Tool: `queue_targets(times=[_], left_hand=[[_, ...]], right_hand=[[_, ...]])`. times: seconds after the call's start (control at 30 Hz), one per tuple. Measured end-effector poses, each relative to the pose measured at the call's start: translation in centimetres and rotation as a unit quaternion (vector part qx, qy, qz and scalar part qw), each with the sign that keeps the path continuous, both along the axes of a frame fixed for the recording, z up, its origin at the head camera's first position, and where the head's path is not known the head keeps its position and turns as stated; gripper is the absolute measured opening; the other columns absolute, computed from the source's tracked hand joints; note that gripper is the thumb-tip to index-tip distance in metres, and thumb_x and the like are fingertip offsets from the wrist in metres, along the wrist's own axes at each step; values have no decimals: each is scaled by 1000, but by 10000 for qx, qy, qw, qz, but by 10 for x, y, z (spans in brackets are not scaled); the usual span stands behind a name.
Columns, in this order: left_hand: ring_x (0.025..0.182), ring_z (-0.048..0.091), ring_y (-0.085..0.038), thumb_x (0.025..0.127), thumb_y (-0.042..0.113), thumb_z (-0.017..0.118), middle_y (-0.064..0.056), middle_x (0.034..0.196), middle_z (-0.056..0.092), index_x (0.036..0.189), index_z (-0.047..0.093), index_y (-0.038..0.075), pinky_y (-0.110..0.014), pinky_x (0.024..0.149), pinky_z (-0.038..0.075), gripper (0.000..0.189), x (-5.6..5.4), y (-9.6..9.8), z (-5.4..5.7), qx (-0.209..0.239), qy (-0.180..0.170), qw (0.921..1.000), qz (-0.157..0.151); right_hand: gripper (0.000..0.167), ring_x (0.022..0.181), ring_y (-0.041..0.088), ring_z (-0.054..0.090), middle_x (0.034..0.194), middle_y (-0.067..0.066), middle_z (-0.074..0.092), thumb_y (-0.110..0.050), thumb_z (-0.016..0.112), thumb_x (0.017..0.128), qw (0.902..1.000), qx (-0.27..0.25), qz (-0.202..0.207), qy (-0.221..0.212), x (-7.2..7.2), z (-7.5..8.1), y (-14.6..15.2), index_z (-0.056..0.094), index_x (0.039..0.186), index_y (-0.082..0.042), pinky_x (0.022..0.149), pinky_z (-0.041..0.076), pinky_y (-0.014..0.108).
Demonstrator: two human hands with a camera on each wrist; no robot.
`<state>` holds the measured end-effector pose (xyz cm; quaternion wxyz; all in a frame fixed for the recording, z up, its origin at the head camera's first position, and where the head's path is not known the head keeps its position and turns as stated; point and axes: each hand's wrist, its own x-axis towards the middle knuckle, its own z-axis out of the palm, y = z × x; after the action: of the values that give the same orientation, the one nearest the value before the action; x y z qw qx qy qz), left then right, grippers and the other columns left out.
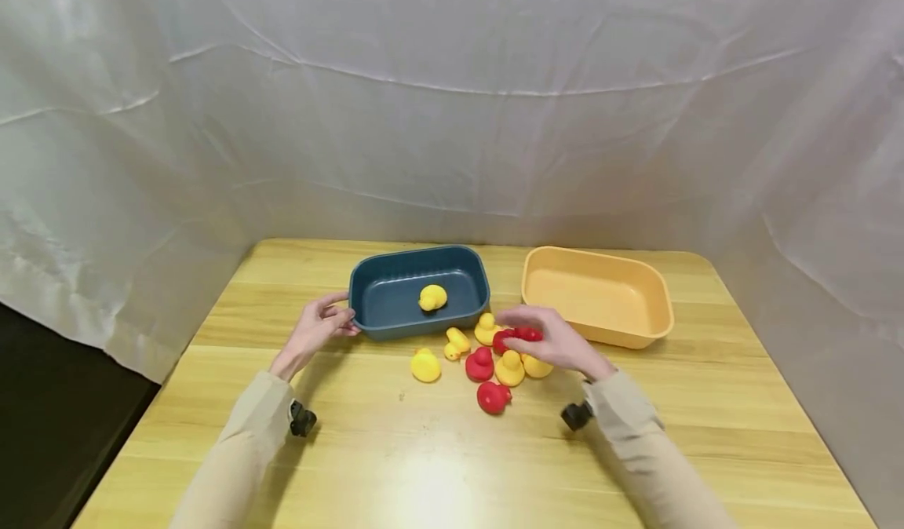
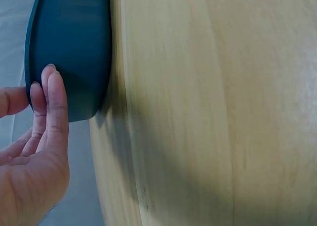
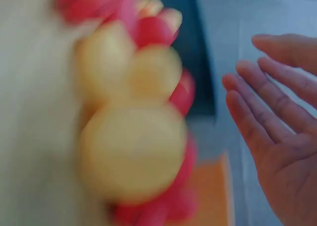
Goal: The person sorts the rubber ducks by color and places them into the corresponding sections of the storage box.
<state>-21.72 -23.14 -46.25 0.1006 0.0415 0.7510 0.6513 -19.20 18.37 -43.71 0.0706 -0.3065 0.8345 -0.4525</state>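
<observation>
My left hand (image 1: 321,329) pinches the left end of a dark blue plastic tub (image 1: 395,330). In the left wrist view its fingers (image 2: 57,104) lie on the tub's outer wall, with the thumb across the rim. One yellow rubber duck (image 1: 433,297) lies inside the tub. My right hand (image 1: 558,344) hovers over a cluster of ducks, fingers extended and holding nothing, as the right wrist view shows. In that cluster are a red duck (image 1: 480,364), a yellow duck (image 1: 510,369) and several more, some partly hidden by the hand.
An orange-yellow tub (image 1: 653,333) stands right of the blue one. In front lie another yellow duck (image 1: 426,365) and a red duck (image 1: 493,397). A pale curtain (image 1: 452,152) hangs behind and beside the wooden table (image 1: 353,450).
</observation>
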Motion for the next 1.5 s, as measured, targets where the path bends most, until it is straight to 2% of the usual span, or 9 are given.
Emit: queue_targets(times=[0.07, 0.13, 0.23, 0.33, 0.47, 0.77, 0.97, 1.17, 1.5], left_hand=[[73, 71, -9, 100, -1, 54, 2, 83, 68, 148, 29, -18, -28, 78, 65, 57, 0, 0, 0, -17, 8, 10000, -11], [73, 71, -10, 100, -1, 54, 2, 83, 67, 148, 31, -17, -30, 78, 65, 56, 0, 0, -1, -29, -10, 10000, 18], [74, 72, -11, 100, -1, 54, 2, 83, 67, 148, 31, -16, -32, 80, 65, 55, -1, -1, -2, -49, -11, 10000, 27], [75, 72, -12, 100, 0, 54, 3, 83, 66, 148, 31, -15, -33, 81, 65, 55, -1, -1, -2, -83, -21, 10000, 41], [76, 73, -12, 100, 0, 54, 3, 82, 67, 148, 31, -15, -33, 81, 65, 55, -1, -2, -2, -86, -15, 10000, 22], [74, 72, -11, 100, 0, 54, 2, 81, 66, 148, 30, -17, -26, 77, 64, 56, 0, 0, 0, -2, 28, 10000, -3], [74, 72, -9, 100, 0, 54, 2, 81, 67, 148, 30, -17, -26, 76, 64, 56, 1, 0, 2, -6, 16, 10000, -15], [74, 72, -10, 100, 0, 54, 3, 81, 67, 148, 30, -18, -26, 77, 64, 57, 0, 0, 0, -21, 18, 10000, 1], [76, 73, -12, 100, 1, 54, 4, 83, 67, 148, 30, -16, -33, 81, 65, 56, -1, -2, -2, -118, -16, 9999, 5]], right_hand=[[40, 115, 37, 66, 125, 21, 69, -3, 72, 90, 9998, -9, -196, 15, 10, -10, 19, 63, 129, 5, 103, 55, 48], [38, 113, 34, 67, 123, 21, 70, -2, 72, 90, 9993, -127, -352, 5, 18, -17, 35, 64, 127, 4, 104, 56, 34], [34, 113, 25, 67, 122, 21, 70, -2, 70, 92, 9985, -307, -439, 55, 27, -26, 50, 66, 126, 3, 104, 50, 15], [34, 114, 11, 65, 123, 20, 70, -4, 69, 93, 9984, -365, -420, 82, 32, -32, 59, 66, 126, 0, 103, 45, 8], [36, 118, 3, 61, 128, 19, 68, -4, 69, 93, 9984, -418, -389, -62, 37, -35, 65, 65, 129, -1, 105, 43, 8], [42, 124, 22, 62, 136, 15, 64, -7, 70, 93, 9986, -184, -331, -365, 38, -35, 69, 62, 134, -4, 109, 44, 12], [41, 122, 25, 63, 134, 17, 65, -5, 71, 92, 9990, -149, -295, -284, 38, -35, 69, 63, 132, -1, 109, 48, 18], [38, 108, 22, 67, 123, 19, 70, -4, 71, 92, 9995, -228, -195, -123, 38, -38, 71, 64, 129, 3, 100, 53, 18], [40, 86, 7, 65, 94, 10, 72, -6, 72, 91, 9996, -91, -193, -201, 37, -40, 73, 63, 128, 5, 81, 56, 19]])
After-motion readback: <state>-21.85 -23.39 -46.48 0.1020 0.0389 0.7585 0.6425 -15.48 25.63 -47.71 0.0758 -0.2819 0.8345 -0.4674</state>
